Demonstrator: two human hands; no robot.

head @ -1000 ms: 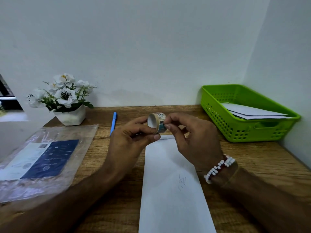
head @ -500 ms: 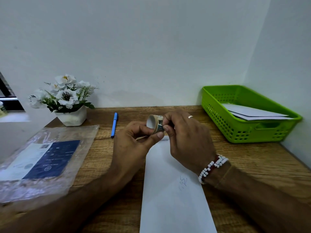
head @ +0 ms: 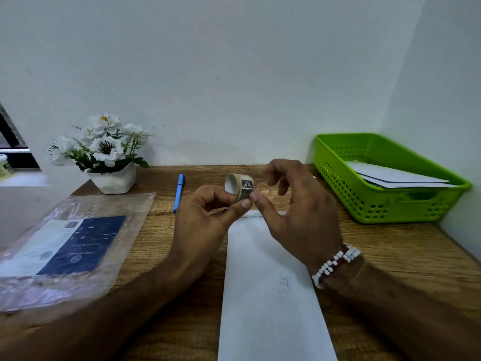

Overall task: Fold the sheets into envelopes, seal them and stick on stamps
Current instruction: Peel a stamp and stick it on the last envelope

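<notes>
A small roll of stamps (head: 238,184) is held above the desk, its dark printed stamp (head: 246,192) facing me. My left hand (head: 205,217) grips the roll between thumb and fingers. My right hand (head: 294,212) pinches the loose edge of the dark stamp with thumb and forefinger, the other fingers spread upward. A folded white envelope (head: 270,290) lies flat on the wooden desk below both hands, with faint pencil marks near its middle.
A green plastic basket (head: 385,204) holding white envelopes stands at the right by the wall. A blue pen (head: 179,192) lies behind my left hand. A clear plastic packet (head: 70,243) with blue and white sheets lies at left, a white flower pot (head: 112,179) behind it.
My right hand has opened its outer fingers and now pinches only the stamp's edge, lifted slightly off the roll. The roll has turned so the dark stamp faces me.
</notes>
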